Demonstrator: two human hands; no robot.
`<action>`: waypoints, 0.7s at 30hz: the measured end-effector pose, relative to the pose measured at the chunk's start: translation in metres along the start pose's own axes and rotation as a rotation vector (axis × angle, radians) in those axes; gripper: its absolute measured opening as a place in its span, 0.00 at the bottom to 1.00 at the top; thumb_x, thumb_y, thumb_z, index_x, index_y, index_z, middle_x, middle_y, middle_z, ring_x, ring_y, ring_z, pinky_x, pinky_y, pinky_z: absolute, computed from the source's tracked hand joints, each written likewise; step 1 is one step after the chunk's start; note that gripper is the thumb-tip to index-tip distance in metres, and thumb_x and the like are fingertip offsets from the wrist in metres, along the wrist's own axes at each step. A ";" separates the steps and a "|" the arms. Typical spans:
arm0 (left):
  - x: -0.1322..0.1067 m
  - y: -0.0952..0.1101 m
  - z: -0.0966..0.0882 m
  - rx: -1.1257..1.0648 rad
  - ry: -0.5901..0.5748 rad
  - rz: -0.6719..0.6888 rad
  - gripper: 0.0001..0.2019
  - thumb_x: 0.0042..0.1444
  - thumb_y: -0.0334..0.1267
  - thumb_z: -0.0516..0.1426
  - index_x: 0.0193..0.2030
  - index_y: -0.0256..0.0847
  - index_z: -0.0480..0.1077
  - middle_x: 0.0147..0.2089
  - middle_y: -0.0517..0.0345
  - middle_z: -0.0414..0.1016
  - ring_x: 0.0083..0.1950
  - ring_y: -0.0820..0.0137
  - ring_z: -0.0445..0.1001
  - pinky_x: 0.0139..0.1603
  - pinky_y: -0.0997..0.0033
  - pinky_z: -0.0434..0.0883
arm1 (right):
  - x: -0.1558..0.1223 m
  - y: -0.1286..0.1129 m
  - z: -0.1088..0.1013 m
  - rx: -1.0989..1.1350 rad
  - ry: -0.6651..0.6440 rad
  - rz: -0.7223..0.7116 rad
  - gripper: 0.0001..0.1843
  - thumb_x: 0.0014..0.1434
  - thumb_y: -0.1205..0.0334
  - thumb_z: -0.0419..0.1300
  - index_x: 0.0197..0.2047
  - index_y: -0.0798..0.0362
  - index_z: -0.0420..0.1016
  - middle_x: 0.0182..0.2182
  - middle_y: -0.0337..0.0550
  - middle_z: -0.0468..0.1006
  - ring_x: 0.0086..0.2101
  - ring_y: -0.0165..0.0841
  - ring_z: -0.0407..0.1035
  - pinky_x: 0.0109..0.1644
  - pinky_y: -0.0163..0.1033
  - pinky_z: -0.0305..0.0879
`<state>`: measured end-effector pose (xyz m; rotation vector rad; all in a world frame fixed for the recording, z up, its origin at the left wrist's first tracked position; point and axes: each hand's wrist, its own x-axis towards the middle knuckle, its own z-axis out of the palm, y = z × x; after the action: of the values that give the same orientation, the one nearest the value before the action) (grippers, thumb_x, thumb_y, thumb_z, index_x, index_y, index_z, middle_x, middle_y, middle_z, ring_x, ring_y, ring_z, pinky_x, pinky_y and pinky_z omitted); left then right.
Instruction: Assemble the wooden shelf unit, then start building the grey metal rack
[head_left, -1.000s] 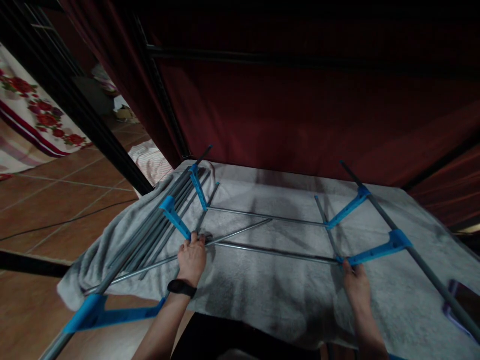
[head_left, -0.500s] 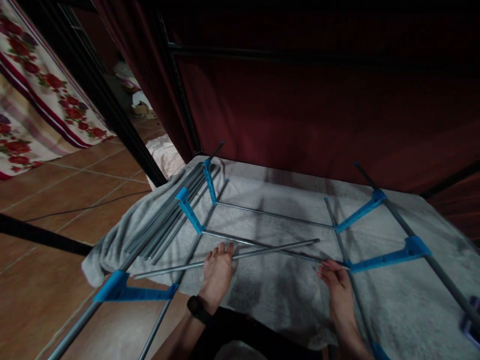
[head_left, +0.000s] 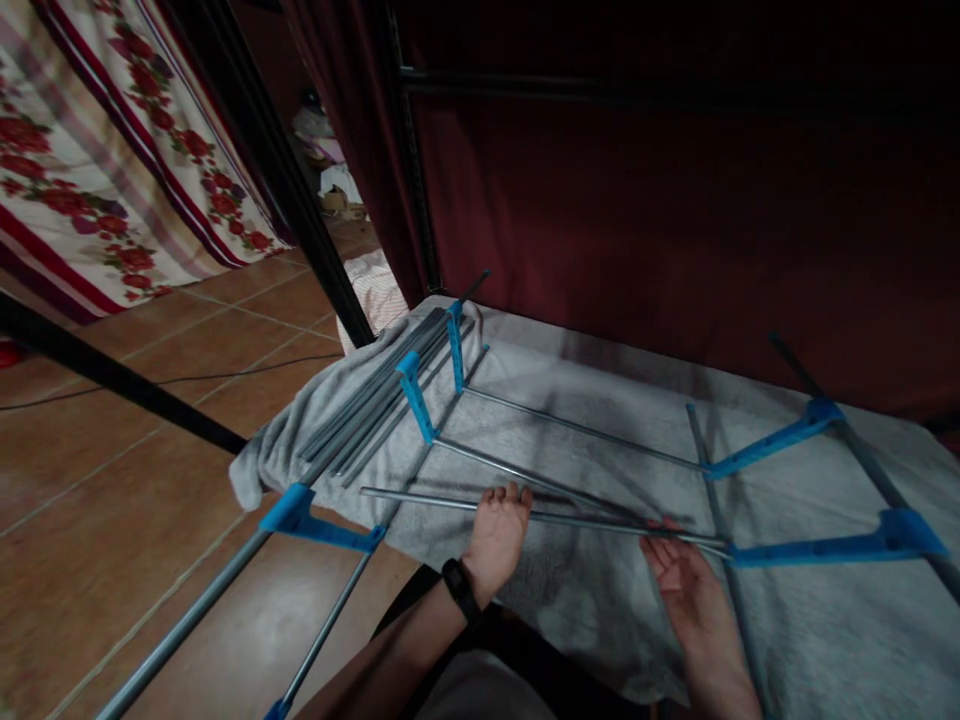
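My left hand [head_left: 501,530], with a black band on its wrist, is closed around a loose grey metal rod [head_left: 427,499]. The rod slants slightly down to the right, its far end beside a blue plastic bracket [head_left: 825,548]. My right hand [head_left: 679,570] is palm up near that end, its fingers around the rod where it meets a fixed crossbar [head_left: 510,468]. The crossbar joins the two sides of a frame of tubes and blue brackets. A second crossbar [head_left: 585,429] runs behind it. Another blue bracket [head_left: 322,522] is left of my left hand.
Several loose tubes [head_left: 375,400] lie in a bundle on the grey blanket [head_left: 577,590] at the left. Dark metal posts [head_left: 300,200] stand beside it. A dark red curtain [head_left: 637,220] hangs behind, and a cable [head_left: 225,375] crosses the tiled floor [head_left: 150,500].
The loose rod has swung and shifted right, so its right end now lies by the right bracket beside my right hand. The view has turned left.
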<state>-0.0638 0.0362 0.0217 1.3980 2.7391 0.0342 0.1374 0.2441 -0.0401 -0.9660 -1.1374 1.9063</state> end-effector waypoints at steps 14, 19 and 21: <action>0.008 0.002 -0.025 -0.301 -0.018 0.297 0.16 0.70 0.42 0.50 0.59 0.44 0.70 0.51 0.51 0.76 0.52 0.62 0.74 0.55 0.60 0.70 | 0.017 -0.013 -0.011 0.075 0.129 0.017 0.09 0.46 0.59 0.69 0.32 0.48 0.77 0.35 0.39 0.81 0.38 0.37 0.77 0.51 0.46 0.74; 0.010 0.007 -0.036 -0.302 0.004 0.299 0.12 0.70 0.36 0.48 0.50 0.42 0.72 0.49 0.52 0.76 0.51 0.63 0.74 0.55 0.61 0.69 | 0.025 -0.027 -0.001 0.141 0.129 0.065 0.09 0.47 0.60 0.68 0.35 0.49 0.78 0.33 0.37 0.82 0.35 0.33 0.78 0.46 0.40 0.77; 0.011 0.008 -0.039 -0.302 0.016 0.289 0.13 0.70 0.34 0.47 0.50 0.41 0.72 0.48 0.51 0.76 0.49 0.63 0.75 0.52 0.62 0.70 | 0.027 -0.037 0.007 0.220 0.132 0.087 0.10 0.47 0.62 0.69 0.35 0.49 0.78 0.32 0.37 0.82 0.34 0.31 0.77 0.43 0.38 0.78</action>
<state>-0.0670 0.0503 0.0602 1.6842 2.3889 0.4541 0.1253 0.2776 -0.0109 -1.0145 -0.8026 1.9575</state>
